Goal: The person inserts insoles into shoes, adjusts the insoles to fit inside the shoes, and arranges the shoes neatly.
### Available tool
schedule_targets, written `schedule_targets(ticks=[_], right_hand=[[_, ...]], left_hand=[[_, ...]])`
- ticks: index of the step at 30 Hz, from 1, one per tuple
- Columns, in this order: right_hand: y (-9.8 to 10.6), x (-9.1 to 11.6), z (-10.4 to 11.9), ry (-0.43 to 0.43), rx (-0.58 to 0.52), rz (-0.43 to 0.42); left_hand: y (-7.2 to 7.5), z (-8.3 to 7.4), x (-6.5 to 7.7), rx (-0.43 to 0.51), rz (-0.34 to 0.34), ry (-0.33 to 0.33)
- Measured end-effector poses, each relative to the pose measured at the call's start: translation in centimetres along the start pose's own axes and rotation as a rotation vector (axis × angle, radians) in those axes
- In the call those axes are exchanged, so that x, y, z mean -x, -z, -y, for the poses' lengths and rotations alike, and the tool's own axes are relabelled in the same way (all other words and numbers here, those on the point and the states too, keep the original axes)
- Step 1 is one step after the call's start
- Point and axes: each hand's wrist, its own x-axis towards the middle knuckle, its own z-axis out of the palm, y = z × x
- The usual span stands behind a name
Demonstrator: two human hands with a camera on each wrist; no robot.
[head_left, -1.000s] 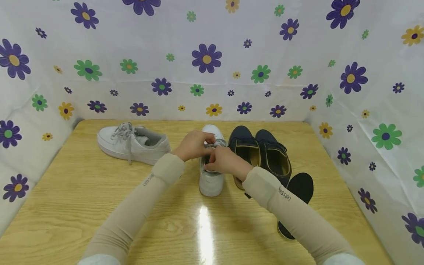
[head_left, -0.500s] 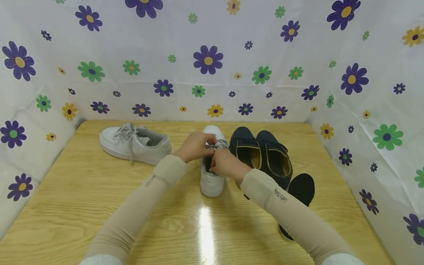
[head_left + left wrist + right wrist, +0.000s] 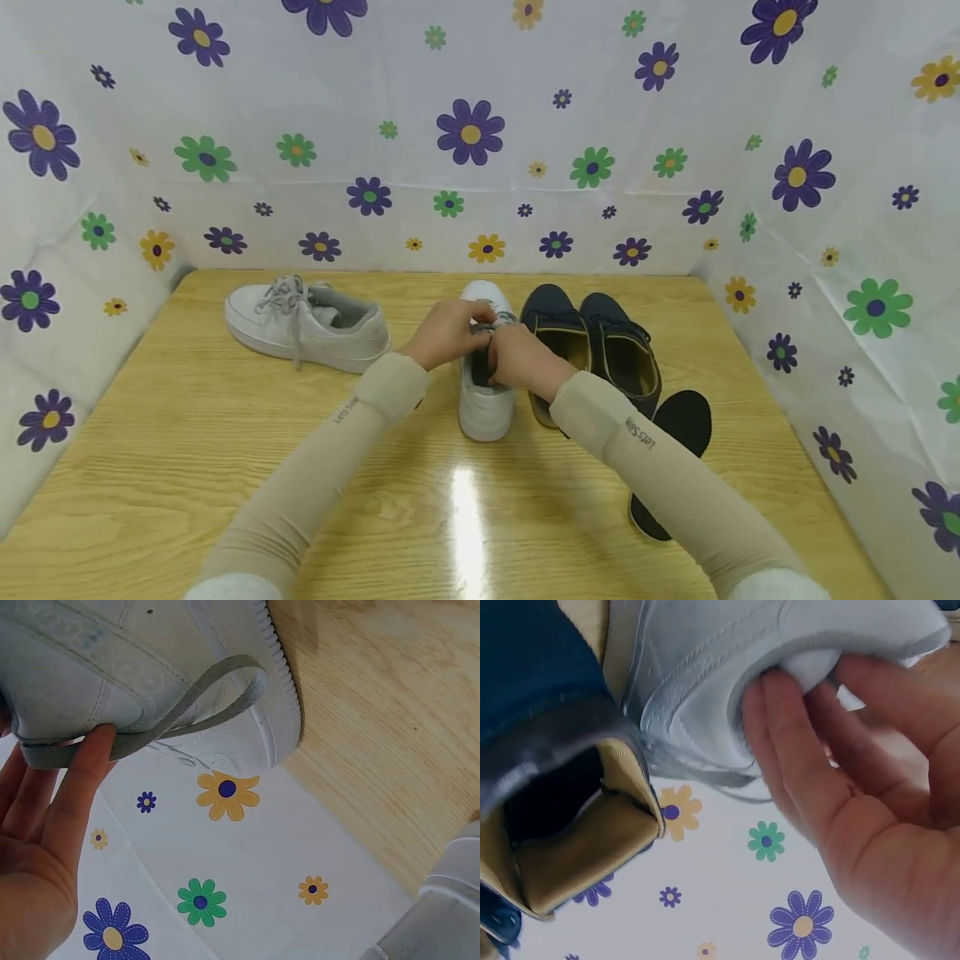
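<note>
A white sneaker (image 3: 486,412) stands at the table's middle, toe to the back, with a dark inside and grey laces. My left hand (image 3: 447,333) bends over its lace area from the left. In the left wrist view its fingers lie at the edge of the shoe opening, against a grey shoelace (image 3: 217,675) that hangs in a loop. From the right my right hand (image 3: 522,358) reaches over the collar. Its fingers (image 3: 795,735) dip into the opening, around a pale padded part like the tongue (image 3: 814,667); I cannot tell how firmly they pinch it.
A second white sneaker (image 3: 345,342) rests at the back left, toe pointing left. Close on the right stand two dark navy shoes (image 3: 551,304) with tan linings. Black insoles (image 3: 684,421) lie partly under my right forearm. Flowered cloth (image 3: 390,100) walls the table (image 3: 375,508).
The middle sneaker has shifted slightly right, with both hands following it. My right hand has drawn a little rightward, so more of the dark opening shows.
</note>
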Motion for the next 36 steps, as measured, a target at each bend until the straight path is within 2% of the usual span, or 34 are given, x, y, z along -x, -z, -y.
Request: schedule_targets(ticks=[4, 10, 14, 20, 23, 28, 36], right_hand=[[0.0, -0.8, 0.5, 0.068, 0.165, 0.019], [-1.2, -1.6, 0.9, 0.083, 0.279, 0.049], [-1.5, -1.9, 0.6, 0.077, 0.29, 0.118], [-0.3, -1.5, 0.2, 0.107, 0.223, 0.286], [0.0, -0.9, 0.1, 0.125, 0.167, 0.336], [0.1, -0.4, 0.2, 0.115, 0.105, 0.343], [0.5, -0.3, 0.4, 0.101, 0.162, 0.322]], left_hand=[[0.1, 0.0, 0.0, -0.013, -0.006, 0.001], [0.1, -0.3, 0.1, -0.019, -0.002, 0.037], [0.0, -0.3, 0.0, -0.022, -0.001, 0.039], [0.1, -0.3, 0.0, -0.009, 0.016, 0.048], [0.2, -0.2, 0.1, 0.001, 0.017, 0.055], [0.1, -0.1, 0.1, 0.008, 0.011, 0.046], [-0.1, 0.1, 0.1, -0.007, 0.012, 0.047]])
